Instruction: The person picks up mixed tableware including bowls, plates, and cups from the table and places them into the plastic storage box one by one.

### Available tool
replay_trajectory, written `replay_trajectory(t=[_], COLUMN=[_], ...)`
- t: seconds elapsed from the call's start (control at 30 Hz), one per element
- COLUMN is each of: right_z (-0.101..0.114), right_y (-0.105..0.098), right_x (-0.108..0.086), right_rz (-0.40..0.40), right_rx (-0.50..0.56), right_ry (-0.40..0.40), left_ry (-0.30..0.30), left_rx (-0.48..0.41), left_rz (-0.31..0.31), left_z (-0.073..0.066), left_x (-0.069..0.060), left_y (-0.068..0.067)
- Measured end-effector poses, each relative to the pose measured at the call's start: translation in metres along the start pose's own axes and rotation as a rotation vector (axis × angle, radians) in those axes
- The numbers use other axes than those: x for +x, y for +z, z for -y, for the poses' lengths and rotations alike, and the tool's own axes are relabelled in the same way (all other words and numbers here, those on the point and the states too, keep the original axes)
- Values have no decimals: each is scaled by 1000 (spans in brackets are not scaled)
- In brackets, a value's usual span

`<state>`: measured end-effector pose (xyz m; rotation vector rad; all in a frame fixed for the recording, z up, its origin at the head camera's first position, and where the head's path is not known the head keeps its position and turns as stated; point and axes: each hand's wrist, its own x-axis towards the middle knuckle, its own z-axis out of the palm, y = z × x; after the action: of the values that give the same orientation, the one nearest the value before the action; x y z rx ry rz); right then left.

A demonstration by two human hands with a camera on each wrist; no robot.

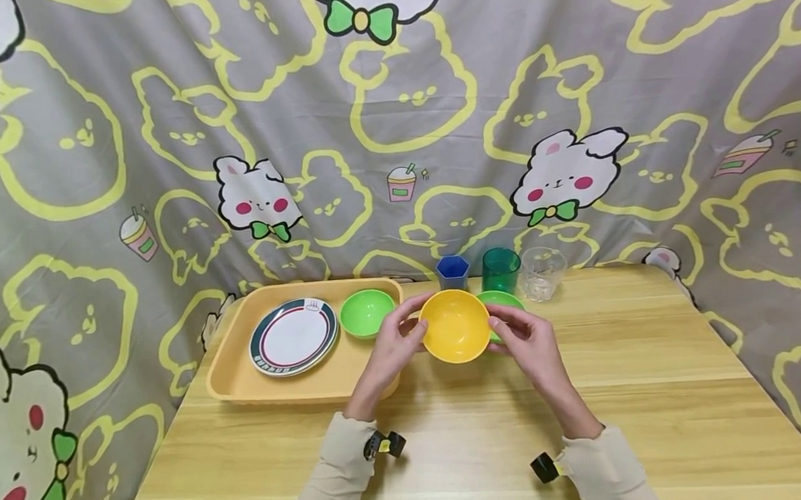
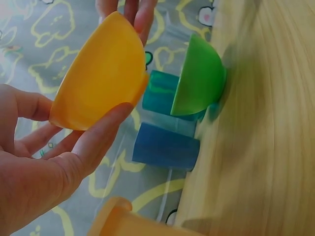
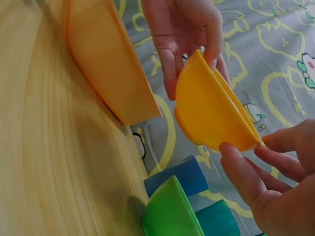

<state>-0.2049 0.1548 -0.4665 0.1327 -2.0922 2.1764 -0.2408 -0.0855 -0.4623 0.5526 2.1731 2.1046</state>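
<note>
A yellow bowl (image 1: 456, 326) is held up off the table between both hands, its inside facing the head camera. At its left rim, my left hand (image 1: 395, 337) pinches it between thumb and fingers, also plain in the left wrist view. The right hand (image 1: 531, 341) pinches the opposite rim, as the right wrist view shows with the bowl (image 3: 211, 110) seen side-on. Behind the yellow bowl and partly hidden by it, a green bowl (image 1: 502, 299) stands on the table.
To the left, an orange tray (image 1: 236, 382) carries white plates (image 1: 294, 337) with a dark rim and another green bowl (image 1: 366, 314). Along the back stand a blue cup (image 1: 453, 270), a teal cup (image 1: 501, 270) and a clear cup (image 1: 543, 273), before a patterned curtain (image 1: 427, 126).
</note>
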Motion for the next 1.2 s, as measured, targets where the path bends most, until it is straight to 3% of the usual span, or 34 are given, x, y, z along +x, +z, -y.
replay_trajectory(t=[0.13,0.37,0.57,0.73,0.9,1.03,1.2], right_z=[0,-4,-7,-8,-9,-9,-11], right_y=[-2,-4,-13,-20,-28,-35,-42], right_x=[0,3,8,14,20,25,30], right_rz=[17,14,-21,-20,-44,-66,-58], right_rx=[19,-91,-179,-250,-395,-549,-652], right_ry=[-4,2,-49,-97,-160,-234,-269], left_ry=[11,-36,-62,-113,-174,-188,-224], left_rx=[-5,-15,10,100,199,260,272], left_rz=[-31,-132,-197,-260,-262,-262,-262], left_z=[-1,-7,-17,-26,-31,-30,-26], left_x=[2,-7,-3,-1,3,10,20], left_y=[-6,-29,-56,-84,-102,-111,-119])
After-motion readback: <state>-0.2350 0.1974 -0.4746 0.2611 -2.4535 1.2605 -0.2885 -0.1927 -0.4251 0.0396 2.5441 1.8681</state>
